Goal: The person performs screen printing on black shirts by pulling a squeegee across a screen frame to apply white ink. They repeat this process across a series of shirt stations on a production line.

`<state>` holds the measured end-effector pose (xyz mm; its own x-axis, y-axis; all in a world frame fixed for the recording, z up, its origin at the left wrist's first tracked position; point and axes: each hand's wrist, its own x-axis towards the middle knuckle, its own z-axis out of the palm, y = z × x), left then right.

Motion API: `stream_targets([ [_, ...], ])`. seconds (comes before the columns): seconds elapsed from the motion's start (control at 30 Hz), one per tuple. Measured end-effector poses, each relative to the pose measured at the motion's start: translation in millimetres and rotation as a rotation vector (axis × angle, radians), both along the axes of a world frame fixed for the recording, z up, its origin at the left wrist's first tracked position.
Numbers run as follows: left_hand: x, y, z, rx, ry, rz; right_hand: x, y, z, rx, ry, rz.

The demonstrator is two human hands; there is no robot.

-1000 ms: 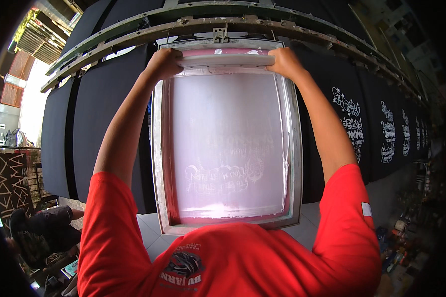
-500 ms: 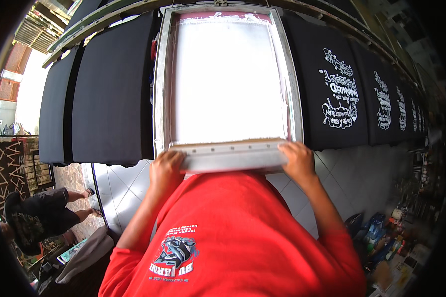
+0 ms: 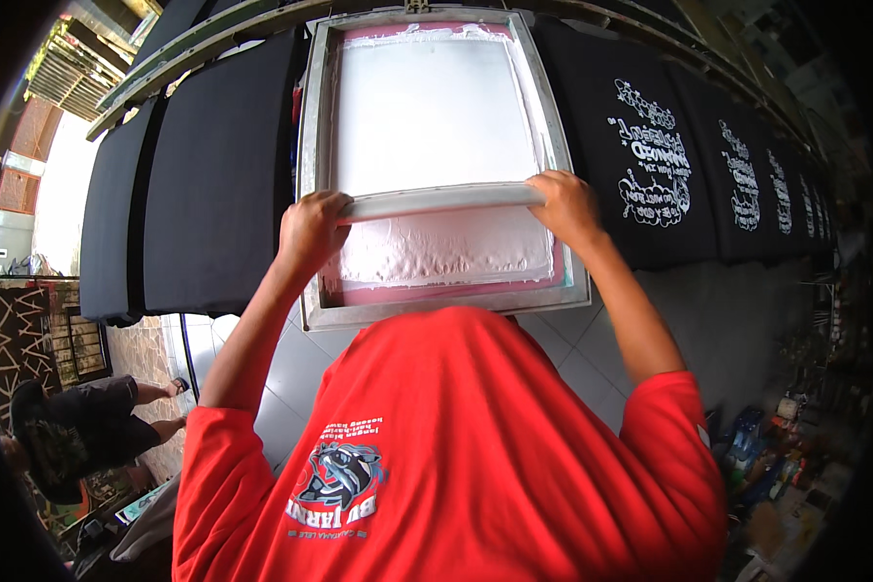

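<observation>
A screen printing frame with a metal rim lies in front of me, its mesh coated in white ink. Across the mesh, about midway, lies a long squeegee. My left hand is closed round its left end, and my right hand grips its right end. Beyond the squeegee the white is smooth. On my side of it the ink looks thin and bumpy, with a pinkish-red border of mesh below. What lies under the screen is hidden.
Plain black shirts are stretched flat on the left. Black shirts with white prints run off to the right. A rail passes behind them. A person in dark clothes is at the far left; bottles stand at the lower right.
Both hands have pushed the squeegee away from me, from the frame's near end to about its middle. The strip of mesh behind it now shows thinner, bumpy ink.
</observation>
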<state>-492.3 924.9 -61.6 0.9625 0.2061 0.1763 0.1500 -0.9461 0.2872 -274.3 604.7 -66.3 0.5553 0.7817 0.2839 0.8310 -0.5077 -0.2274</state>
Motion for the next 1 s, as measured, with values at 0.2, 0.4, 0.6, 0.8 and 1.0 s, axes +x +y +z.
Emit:
stream_targets([
  [0.2, -68.6, -42.3, 4.7, -0.064, 0.013, -0.016, -76.7, -54.5, 19.9, -0.119, 0.026, -0.011],
  [0.4, -87.6, -61.4, -21.4, -0.022, -0.078, -0.088, -86.2, -64.2, -13.6, -0.011, 0.018, 0.005],
  [0.6, -9.3, -9.7, -29.8, 0.053, -0.094, -0.103, -12.6, -13.7, -23.1, 0.022, -0.043, 0.029],
  [0.8, 94.7, 54.6, -39.7, 0.143, -0.176, -0.124, 91.5, 49.1, -33.5, 0.056, -0.114, 0.045],
  [1.0, 193.6, 131.6, -60.6, 0.353, -0.255, -0.230, 189.6, 108.9, -44.6, 0.052, -0.173, 0.036],
])
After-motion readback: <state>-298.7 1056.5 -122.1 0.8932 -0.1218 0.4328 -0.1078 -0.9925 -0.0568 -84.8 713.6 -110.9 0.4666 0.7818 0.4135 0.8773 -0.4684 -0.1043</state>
